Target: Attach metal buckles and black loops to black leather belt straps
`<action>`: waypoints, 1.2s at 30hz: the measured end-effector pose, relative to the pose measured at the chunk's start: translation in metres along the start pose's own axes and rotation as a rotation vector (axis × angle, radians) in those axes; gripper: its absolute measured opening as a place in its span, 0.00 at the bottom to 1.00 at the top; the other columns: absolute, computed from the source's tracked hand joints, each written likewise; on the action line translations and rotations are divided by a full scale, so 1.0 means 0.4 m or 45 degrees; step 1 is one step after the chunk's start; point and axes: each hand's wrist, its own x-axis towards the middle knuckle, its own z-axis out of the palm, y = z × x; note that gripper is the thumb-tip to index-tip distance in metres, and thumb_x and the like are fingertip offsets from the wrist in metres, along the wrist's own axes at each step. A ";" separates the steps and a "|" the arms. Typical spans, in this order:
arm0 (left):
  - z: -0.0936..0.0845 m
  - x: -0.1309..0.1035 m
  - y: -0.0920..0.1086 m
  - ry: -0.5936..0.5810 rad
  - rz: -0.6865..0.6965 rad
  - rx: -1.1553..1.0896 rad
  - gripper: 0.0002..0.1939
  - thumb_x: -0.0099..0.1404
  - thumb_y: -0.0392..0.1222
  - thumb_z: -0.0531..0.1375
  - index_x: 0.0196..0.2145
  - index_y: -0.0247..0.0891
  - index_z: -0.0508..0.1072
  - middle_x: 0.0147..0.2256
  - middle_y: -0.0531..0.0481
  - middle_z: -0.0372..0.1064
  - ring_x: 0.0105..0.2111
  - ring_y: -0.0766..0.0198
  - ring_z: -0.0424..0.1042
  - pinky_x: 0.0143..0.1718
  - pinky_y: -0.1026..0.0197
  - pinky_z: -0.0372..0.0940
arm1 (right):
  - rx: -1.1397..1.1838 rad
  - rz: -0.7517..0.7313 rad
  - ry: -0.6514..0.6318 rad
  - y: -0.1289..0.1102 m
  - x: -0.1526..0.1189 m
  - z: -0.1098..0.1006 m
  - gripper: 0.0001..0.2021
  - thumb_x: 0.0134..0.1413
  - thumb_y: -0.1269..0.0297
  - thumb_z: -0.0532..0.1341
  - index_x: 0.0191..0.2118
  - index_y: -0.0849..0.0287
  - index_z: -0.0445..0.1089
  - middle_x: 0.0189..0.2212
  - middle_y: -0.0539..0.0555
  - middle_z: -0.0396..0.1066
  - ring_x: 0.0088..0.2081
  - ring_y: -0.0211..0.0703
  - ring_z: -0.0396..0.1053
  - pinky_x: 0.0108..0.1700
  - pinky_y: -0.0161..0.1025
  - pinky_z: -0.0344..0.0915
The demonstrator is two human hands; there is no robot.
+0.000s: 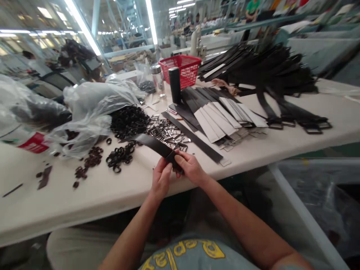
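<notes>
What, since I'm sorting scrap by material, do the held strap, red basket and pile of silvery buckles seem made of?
Strap: leather or imitation; dark, smooth, softly shiny along its bend. Red basket: probably plastic; evenly coloured, openwork walls. Silvery buckles: likely metal, polished or plated, from their bright glints.

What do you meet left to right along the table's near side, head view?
Thin dark stick → brown strip → brown loops → front black loops → left hand → right hand → nearest silver buckle → black buckled straps. Held black strap overlaps the hands, so omitted.
</notes>
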 end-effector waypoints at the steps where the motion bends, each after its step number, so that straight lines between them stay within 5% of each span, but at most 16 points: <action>1: -0.006 0.002 -0.003 -0.012 0.007 0.058 0.18 0.66 0.47 0.59 0.51 0.38 0.74 0.33 0.48 0.75 0.27 0.64 0.70 0.30 0.62 0.67 | 0.002 0.015 -0.014 0.000 0.002 -0.002 0.22 0.57 0.42 0.60 0.39 0.59 0.66 0.20 0.47 0.69 0.16 0.34 0.64 0.17 0.29 0.56; 9: 0.013 -0.003 0.013 0.146 0.058 0.106 0.10 0.68 0.46 0.57 0.41 0.39 0.73 0.22 0.57 0.65 0.18 0.68 0.64 0.22 0.64 0.60 | -0.103 -0.032 -0.130 -0.007 -0.004 -0.003 0.18 0.57 0.49 0.62 0.43 0.60 0.66 0.23 0.47 0.70 0.21 0.35 0.67 0.22 0.31 0.62; 13: 0.023 -0.002 0.013 0.201 0.025 0.068 0.11 0.66 0.48 0.60 0.40 0.39 0.73 0.21 0.57 0.64 0.18 0.68 0.63 0.22 0.64 0.60 | -0.168 -0.044 -0.040 -0.004 -0.003 0.004 0.16 0.57 0.52 0.61 0.43 0.60 0.65 0.21 0.46 0.68 0.20 0.36 0.67 0.21 0.31 0.64; 21: 0.022 0.023 0.009 0.262 -0.160 -0.433 0.19 0.59 0.57 0.65 0.30 0.36 0.74 0.22 0.54 0.66 0.21 0.69 0.64 0.21 0.66 0.61 | -0.240 -0.059 0.106 0.014 0.006 0.017 0.14 0.57 0.54 0.59 0.43 0.59 0.66 0.21 0.45 0.67 0.19 0.36 0.67 0.21 0.33 0.66; 29: 0.022 0.024 0.009 0.254 -0.185 -0.457 0.15 0.53 0.46 0.71 0.36 0.36 0.78 0.27 0.52 0.73 0.20 0.71 0.65 0.21 0.67 0.60 | -0.310 -0.137 0.107 0.021 0.006 0.010 0.12 0.59 0.56 0.58 0.42 0.59 0.66 0.22 0.46 0.68 0.20 0.37 0.67 0.23 0.34 0.67; 36: 0.015 0.009 -0.003 0.172 -0.201 -0.178 0.20 0.55 0.44 0.70 0.46 0.40 0.79 0.43 0.46 0.78 0.35 0.64 0.74 0.31 0.67 0.67 | -0.468 -0.309 0.155 0.003 -0.024 0.009 0.10 0.60 0.59 0.58 0.44 0.57 0.66 0.31 0.51 0.72 0.28 0.40 0.71 0.29 0.35 0.69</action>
